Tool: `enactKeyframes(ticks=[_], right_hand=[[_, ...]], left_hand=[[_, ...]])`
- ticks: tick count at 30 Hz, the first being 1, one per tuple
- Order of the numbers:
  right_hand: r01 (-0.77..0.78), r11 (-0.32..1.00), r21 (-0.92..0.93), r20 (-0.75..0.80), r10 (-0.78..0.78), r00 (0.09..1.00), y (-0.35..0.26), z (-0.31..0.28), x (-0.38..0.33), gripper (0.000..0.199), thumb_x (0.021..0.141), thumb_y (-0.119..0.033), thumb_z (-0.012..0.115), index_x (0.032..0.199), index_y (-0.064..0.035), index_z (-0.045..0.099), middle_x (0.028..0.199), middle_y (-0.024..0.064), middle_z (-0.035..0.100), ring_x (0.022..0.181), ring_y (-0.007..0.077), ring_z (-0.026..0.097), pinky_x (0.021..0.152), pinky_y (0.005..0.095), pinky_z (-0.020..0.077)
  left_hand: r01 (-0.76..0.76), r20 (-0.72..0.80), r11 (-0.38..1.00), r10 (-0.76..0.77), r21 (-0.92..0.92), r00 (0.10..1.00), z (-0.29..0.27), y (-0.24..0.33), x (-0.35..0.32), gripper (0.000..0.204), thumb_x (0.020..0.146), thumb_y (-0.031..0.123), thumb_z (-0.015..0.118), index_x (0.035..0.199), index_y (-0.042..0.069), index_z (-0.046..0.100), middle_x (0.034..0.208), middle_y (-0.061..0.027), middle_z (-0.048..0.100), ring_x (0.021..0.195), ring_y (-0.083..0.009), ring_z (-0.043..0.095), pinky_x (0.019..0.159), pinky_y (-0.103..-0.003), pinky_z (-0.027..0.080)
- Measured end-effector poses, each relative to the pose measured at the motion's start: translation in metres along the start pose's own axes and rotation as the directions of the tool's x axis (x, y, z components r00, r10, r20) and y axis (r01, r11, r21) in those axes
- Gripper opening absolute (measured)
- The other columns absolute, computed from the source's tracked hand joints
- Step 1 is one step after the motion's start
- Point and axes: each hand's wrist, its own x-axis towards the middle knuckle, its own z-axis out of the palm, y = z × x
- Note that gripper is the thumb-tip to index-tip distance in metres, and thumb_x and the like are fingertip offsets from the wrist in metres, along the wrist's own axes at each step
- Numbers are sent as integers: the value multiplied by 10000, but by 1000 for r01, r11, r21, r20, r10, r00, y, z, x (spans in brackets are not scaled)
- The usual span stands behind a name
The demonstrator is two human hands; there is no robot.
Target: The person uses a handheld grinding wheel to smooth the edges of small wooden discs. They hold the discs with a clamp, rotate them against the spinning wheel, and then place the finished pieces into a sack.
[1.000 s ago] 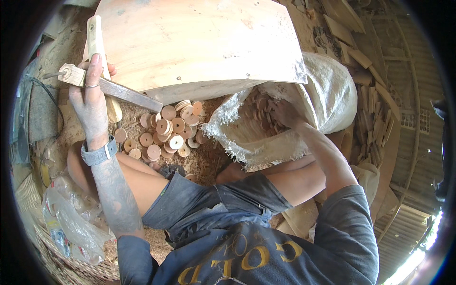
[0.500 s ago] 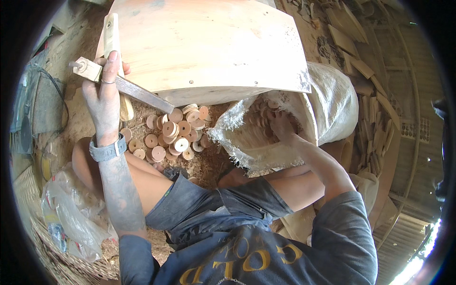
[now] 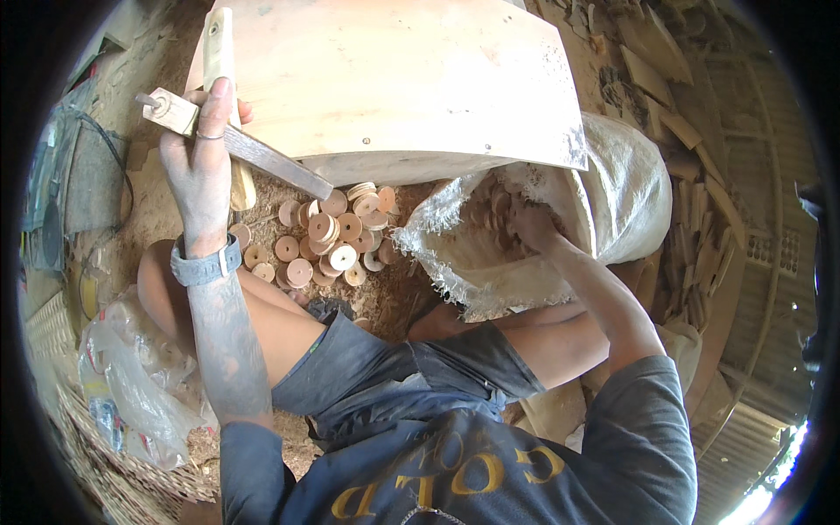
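My left hand (image 3: 198, 166), dusty and wearing a watch, is closed around a cross-shaped wooden tool (image 3: 280, 164). One pale wooden piece points away from me, and a darker flat bar with a bolt through its end block crosses it. Below the bar's tip lies a heap of round wooden discs (image 3: 346, 229) with centre holes, on the shavings-covered ground. Reaching to the right, my right hand (image 3: 535, 226) is inside the mouth of a white woven sack (image 3: 626, 192). More wooden discs (image 3: 490, 210) lie in the sack against that hand, whose fingertips are hidden.
A large pale wooden panel (image 3: 394, 79) with screws along its near edge stands in front of me. Wood offcuts (image 3: 700, 262) are stacked at the right. On the left lie a clear plastic bag (image 3: 144, 376) and a woven basket (image 3: 114, 464).
My view has shifted slightly, so the scene sits a little further right. The left hand keeps its hold on the wooden tool; my right hand stays inside the sack.
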Motion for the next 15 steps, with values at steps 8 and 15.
enactKeyframes(ticks=[8,15], right_hand=[[352,934,-57,127,-343,931,22,2,18,243,777,-238,670,937,-56,677,950,156,660,832,296,664,705,409,533],[105,990,90,146,-117,982,0,-36,13,210,753,-266,715,883,-102,717,902,144,690,897,315,654,770,442,515]], left_hand=[[-3,-3,1000,3,5,1000,1,2,0,275,934,276,632,834,20,642,766,-45,639,728,-106,595,695,-256,460],[-29,44,999,28,33,999,-6,-6,2,287,941,299,601,903,19,652,788,-61,659,755,-115,615,697,-253,466]])
